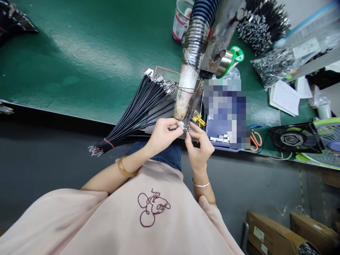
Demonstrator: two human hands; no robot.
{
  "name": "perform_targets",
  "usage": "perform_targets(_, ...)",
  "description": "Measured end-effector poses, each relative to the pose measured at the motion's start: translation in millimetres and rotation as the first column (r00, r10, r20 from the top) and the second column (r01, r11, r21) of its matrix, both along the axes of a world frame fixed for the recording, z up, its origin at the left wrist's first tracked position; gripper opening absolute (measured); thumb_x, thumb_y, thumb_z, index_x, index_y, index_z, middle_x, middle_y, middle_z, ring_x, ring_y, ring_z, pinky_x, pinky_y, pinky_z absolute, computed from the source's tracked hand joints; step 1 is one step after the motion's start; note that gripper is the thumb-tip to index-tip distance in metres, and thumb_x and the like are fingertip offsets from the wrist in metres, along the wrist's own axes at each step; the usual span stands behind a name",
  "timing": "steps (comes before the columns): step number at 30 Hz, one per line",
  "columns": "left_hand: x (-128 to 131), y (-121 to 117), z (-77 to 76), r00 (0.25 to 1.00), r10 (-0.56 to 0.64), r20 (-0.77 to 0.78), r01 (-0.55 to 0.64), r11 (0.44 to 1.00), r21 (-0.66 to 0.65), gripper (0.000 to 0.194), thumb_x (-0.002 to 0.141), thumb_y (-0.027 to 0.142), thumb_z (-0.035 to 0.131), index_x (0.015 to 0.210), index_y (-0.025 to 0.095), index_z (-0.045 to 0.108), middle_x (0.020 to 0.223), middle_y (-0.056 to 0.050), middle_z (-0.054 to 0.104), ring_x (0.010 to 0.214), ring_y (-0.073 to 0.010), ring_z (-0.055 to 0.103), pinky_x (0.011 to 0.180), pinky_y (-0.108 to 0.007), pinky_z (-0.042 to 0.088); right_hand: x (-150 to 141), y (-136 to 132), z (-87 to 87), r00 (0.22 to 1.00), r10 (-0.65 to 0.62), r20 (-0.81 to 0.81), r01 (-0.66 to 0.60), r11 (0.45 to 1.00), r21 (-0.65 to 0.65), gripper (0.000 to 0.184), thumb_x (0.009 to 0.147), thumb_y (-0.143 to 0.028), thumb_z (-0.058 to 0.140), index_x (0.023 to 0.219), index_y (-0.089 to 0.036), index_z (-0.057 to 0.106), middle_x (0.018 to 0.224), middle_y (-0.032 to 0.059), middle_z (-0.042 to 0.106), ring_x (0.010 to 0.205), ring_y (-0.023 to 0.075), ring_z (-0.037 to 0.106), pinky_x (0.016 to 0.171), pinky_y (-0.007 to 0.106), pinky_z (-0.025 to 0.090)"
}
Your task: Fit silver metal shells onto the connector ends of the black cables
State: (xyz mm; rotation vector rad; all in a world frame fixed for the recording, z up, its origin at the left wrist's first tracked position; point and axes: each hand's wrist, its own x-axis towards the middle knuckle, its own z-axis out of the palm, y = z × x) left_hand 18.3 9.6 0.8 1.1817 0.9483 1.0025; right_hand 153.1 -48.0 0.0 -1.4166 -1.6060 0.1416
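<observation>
My left hand (162,134) is closed in a pinch on the end of a black cable at the front edge of the green bench (87,60). My right hand (198,146) is pinched close beside it, fingertips on a small metal part I cannot make out. Both meet under the mouth of a ribbed extraction hose (191,63). A bundle of black cables (138,113) with metal connectors fans out to the left, tied with a red band. A small yellow part (198,120) lies just behind my fingers.
A can (181,17), a solder spool (230,58), bags of metal connectors (276,63), papers (284,97), orange-handled scissors (255,139), a black fan (296,137) and a green fan (326,141) stand on the bench. Cardboard boxes (276,233) sit on the floor at right.
</observation>
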Motion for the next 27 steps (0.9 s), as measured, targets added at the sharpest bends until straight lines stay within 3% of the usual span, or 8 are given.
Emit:
perform_targets(6,-2,-1,3.7,1.0,0.002,-0.028,-0.002,1.0,0.005,0.012,0.073,0.02,0.062,0.064,0.013,0.06,0.054,0.005,0.038,0.05,-0.0054,0.031,0.05,-0.021,0.025,-1,-1,4.0,1.0,0.027,0.009,-0.027,1.0,0.009,0.01,0.087,-0.014,0.063,0.09,-0.024,0.065,0.116,0.007,0.074,0.105,0.019,0.073,0.089,0.038,0.062)
perform_targets(12,-3,-2,0.8,0.996,-0.052,-0.078,0.053,0.998,0.017,0.012,0.074,0.02,0.061,0.065,0.013,0.061,0.056,0.004,0.044,0.053,-0.0067,0.037,0.052,-0.02,0.031,2,-1,0.8,1.0,-0.023,-0.006,0.023,1.0,-0.007,0.007,0.087,-0.017,0.064,0.087,-0.024,0.065,0.101,0.0033,0.077,0.096,0.0185,0.074,0.082,0.035,0.062)
perform_targets(20,-4,-2,2.1,0.995,-0.012,-0.099,0.017,0.998,0.058,0.011,0.076,0.02,0.061,0.068,0.013,0.062,0.056,0.005,0.041,0.052,-0.0065,0.035,0.051,-0.02,0.03,-3,-1,8.4,1.0,-0.004,0.022,0.004,1.0,0.005,0.012,0.085,-0.014,0.067,0.089,-0.025,0.068,0.109,0.0043,0.076,0.102,0.019,0.073,0.089,0.037,0.061)
perform_targets(27,-5,-2,-2.0,0.988,-0.146,-0.044,0.146,0.989,-0.013,0.011,0.074,0.017,0.057,0.064,0.013,0.06,0.059,0.003,0.047,0.054,-0.0069,0.04,0.054,-0.02,0.032,0,-9,1.9,0.999,-0.007,0.04,0.008,1.0,-0.005,0.011,0.086,-0.014,0.064,0.087,-0.025,0.062,0.108,0.0046,0.076,0.098,0.0181,0.074,0.083,0.034,0.061)
